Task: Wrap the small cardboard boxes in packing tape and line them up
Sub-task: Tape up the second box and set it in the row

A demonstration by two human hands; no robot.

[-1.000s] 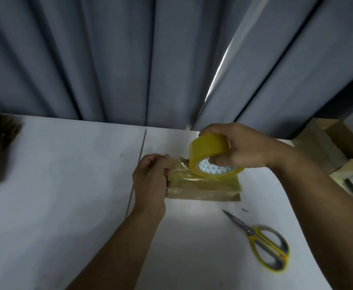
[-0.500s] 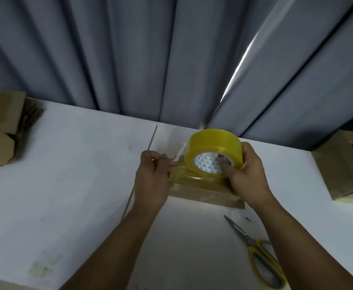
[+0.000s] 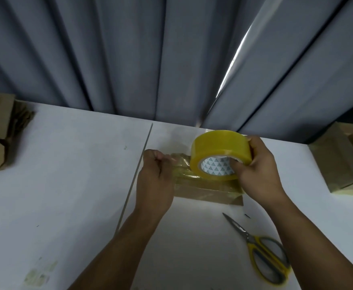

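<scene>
Gripping round yellow tape roll [image 3: 219,150], right hand [image 3: 259,174]; left hand [image 3: 154,181] pinching tape-wrapped cardboard box [image 3: 205,193].

Of the person, only 2 hands and 2 forearms show. The left hand [image 3: 154,181] and the right hand [image 3: 257,174] are bare. The left forearm [image 3: 117,248] and the right forearm [image 3: 318,237] are bare too, from wrist to the view's lower edge, each broadening toward the elbow. Knuckle ridges mark the left hand's back.
</scene>
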